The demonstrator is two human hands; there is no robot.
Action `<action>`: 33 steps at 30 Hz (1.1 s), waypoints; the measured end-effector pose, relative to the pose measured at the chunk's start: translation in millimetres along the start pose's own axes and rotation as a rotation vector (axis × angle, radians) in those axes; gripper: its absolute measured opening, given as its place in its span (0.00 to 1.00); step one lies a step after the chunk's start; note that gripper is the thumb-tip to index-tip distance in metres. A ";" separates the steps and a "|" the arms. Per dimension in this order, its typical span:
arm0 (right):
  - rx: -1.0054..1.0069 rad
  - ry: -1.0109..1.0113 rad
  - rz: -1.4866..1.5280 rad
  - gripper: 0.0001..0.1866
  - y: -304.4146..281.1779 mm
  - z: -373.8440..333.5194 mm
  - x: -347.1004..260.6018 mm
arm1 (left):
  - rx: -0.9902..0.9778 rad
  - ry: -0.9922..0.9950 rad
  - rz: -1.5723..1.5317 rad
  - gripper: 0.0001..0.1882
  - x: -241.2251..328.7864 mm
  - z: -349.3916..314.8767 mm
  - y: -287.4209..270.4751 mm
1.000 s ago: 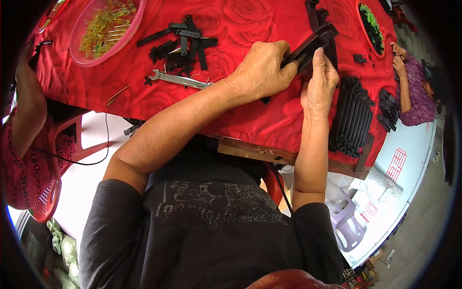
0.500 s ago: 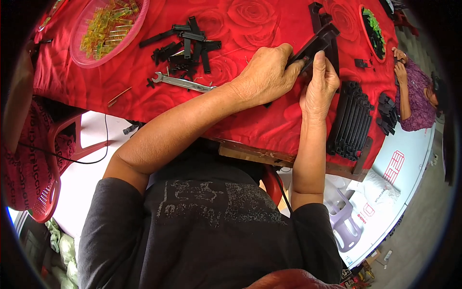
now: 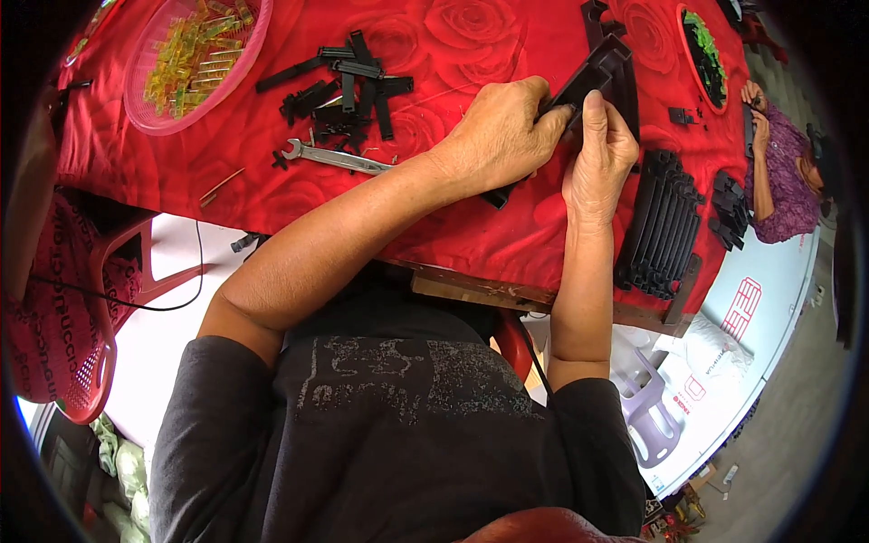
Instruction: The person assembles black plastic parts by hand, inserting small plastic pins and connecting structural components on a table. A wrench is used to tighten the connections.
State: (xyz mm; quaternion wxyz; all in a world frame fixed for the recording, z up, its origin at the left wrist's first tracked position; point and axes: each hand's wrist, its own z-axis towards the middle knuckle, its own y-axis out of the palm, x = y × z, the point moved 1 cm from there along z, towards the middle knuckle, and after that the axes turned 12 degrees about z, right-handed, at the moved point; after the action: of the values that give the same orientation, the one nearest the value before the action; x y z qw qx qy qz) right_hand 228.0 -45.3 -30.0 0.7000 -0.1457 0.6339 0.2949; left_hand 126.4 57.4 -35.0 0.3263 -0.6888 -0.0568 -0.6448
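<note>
A long black plastic part [image 3: 597,71] slants between my two hands above the red cloth. My left hand [image 3: 502,131] is closed around its lower-left stretch, and one end juts out below that wrist. On the other side my right hand [image 3: 601,163] grips it with curled fingers and a raised thumb. The fingertips are partly hidden, so anything small between them cannot be made out. Just behind lies another black plastic part [image 3: 625,95]. Left of my hands are a wrench [image 3: 339,158] and a loose pile of short black plastic pieces [image 3: 353,81].
A pink basket [image 3: 132,100] of yellow transparent pieces stands far left. Stacked long black parts [image 3: 663,226] lie right of my right forearm, with smaller black parts [image 3: 729,213] beside them. Far right are a bowl [image 3: 682,41] of green and black pieces and a co-worker [image 3: 783,181].
The long black part has slid slightly down and left with my hands on it. Its lower end now shows beneath my left wrist. The co-worker's hands have shifted a little.
</note>
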 end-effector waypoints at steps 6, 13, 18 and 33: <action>-0.008 -0.016 -0.014 0.16 3.2 -0.6 -0.7 | 0.047 0.046 0.100 0.14 3.4 -0.8 -3.4; 0.008 0.016 0.020 0.12 5.9 -1.6 -3.3 | 0.069 0.056 0.070 0.14 1.0 0.3 0.5; 0.038 -0.039 0.052 0.15 2.7 2.8 -0.2 | -0.096 0.007 0.001 0.14 2.9 -0.6 -4.8; 0.046 0.007 0.022 0.18 -1.1 1.7 -1.9 | -0.100 0.065 0.003 0.12 0.4 -3.5 -0.7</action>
State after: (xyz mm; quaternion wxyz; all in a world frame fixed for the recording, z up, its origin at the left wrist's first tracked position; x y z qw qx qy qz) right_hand 230.0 -45.6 -28.1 0.6976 -0.1235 0.6447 0.2872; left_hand 123.2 56.0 -34.5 0.2942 -0.6830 -0.0125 -0.6685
